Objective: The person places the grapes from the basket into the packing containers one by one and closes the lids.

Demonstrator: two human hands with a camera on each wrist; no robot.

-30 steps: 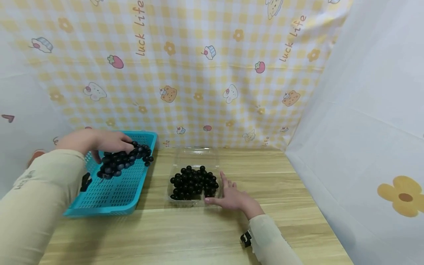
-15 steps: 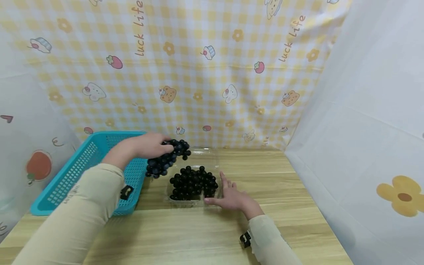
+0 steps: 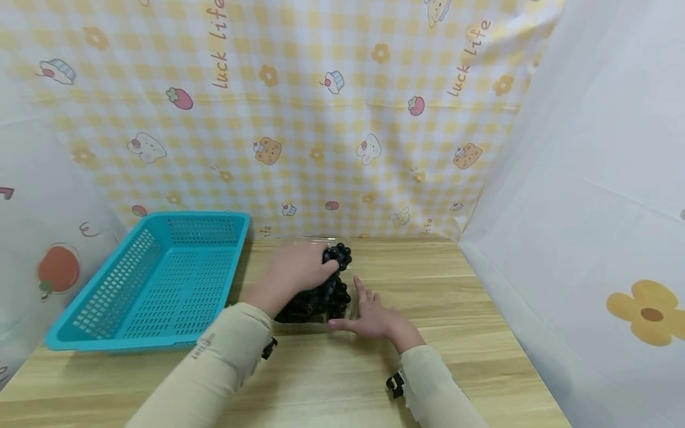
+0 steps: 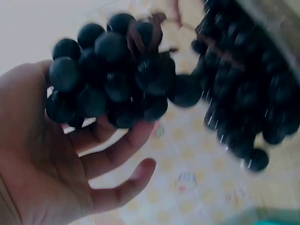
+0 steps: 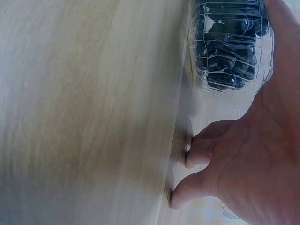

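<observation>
My left hand (image 3: 297, 268) grips a bunch of dark grapes (image 4: 115, 70) over a clear plastic clamshell box (image 3: 302, 327). One end of the held bunch shows past the thumb in the head view; the left wrist view has its stem and the curled fingers under it. More dark grapes (image 4: 243, 89) lie in the box, partly covered by the left hand. At the box's right side, my right hand (image 3: 377, 318) has its thumb and fingers spread, the thumb at the front corner. In the right wrist view, grapes show through the ribbed plastic wall (image 5: 234, 51).
A blue-green plastic basket (image 3: 171, 291) with slotted walls stands left of the box on the wooden table (image 3: 460, 333). Behind the box's raised lid hangs a yellow checked cloth (image 3: 316, 125). A white cloth wall (image 3: 578, 196) borders the table on the right.
From above the blue-green basket, my left hand has carried the bunch of grapes rightward to above the box. The basket is now uncovered. My right hand stays at the box's side.
</observation>
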